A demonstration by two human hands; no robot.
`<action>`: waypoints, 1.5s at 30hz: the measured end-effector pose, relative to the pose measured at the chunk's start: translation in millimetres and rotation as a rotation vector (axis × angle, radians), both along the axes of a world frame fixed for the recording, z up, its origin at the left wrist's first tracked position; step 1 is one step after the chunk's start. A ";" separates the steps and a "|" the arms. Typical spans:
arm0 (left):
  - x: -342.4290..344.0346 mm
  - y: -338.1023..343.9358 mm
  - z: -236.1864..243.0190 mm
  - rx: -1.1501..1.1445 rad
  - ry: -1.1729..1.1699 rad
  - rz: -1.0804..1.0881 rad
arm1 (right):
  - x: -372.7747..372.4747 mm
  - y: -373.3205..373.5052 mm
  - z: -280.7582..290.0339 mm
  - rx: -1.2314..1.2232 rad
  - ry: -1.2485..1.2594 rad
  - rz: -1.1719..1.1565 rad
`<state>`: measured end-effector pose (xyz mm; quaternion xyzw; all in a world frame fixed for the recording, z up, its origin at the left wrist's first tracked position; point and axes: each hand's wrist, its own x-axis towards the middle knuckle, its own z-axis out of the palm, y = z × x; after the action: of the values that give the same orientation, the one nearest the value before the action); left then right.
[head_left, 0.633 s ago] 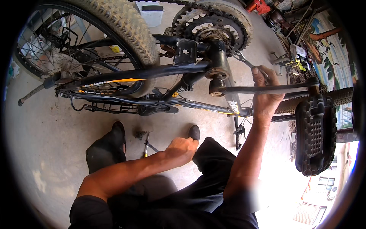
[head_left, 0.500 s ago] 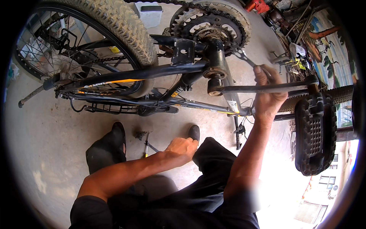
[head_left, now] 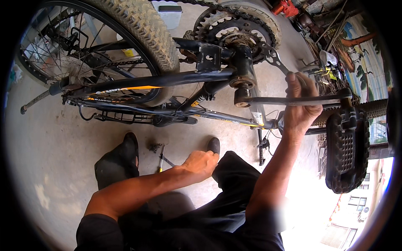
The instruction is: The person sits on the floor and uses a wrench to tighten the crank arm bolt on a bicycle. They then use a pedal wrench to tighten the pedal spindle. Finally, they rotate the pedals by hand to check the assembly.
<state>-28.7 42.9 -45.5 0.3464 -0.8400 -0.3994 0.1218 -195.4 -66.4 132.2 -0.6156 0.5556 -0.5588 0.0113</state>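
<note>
Right hand (head_left: 300, 115): gripping wrench (head_left: 281, 67), behind crank arm (head_left: 268, 101)
Left hand (head_left: 202, 164): closed, below-left of crank arm, contents hidden
Progress: crank arm mounted; wrench head beyond it, by chainrings (head_left: 264, 35); remaining work unclear

- Pale grey floor (head_left: 63, 154)
- On it: yellow-handled screwdriver (head_left: 162, 158)
- Left of the screwdriver: dark scraps (head_left: 155, 147)
- Just right of it: thin dark strip (head_left: 168, 162)
- Farther out, either side: dark shoes (head_left: 213, 145)

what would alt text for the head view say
A bare right-hand grip holds a metal wrench by the chainrings of a bicycle. The left-hand grip is curled near the right knee; a slim tool lies on the floor.
</note>
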 end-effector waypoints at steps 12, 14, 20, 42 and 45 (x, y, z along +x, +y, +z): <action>3.5 -1.1 3.5 0.002 0.027 0.000 | -1.4 -6.8 -9.9 0.043 0.164 0.074; 4.4 -1.2 3.5 -0.001 0.027 0.002 | -2.5 -5.1 -8.1 0.026 0.144 0.085; 3.0 0.2 -0.4 -0.017 0.049 0.006 | 3.1 -5.8 -8.5 0.027 0.158 0.073; 6.0 0.4 -2.1 -0.032 0.065 0.016 | 5.4 -3.7 4.4 0.131 0.225 0.012; 4.8 -0.6 -0.6 -0.026 0.053 0.018 | 10.8 -3.2 4.8 0.041 0.009 0.085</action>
<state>-23.9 42.3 -46.1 0.3418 -0.8384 -0.3965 0.1520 -184.6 -69.6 137.0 -0.6408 0.5404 -0.5434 0.0452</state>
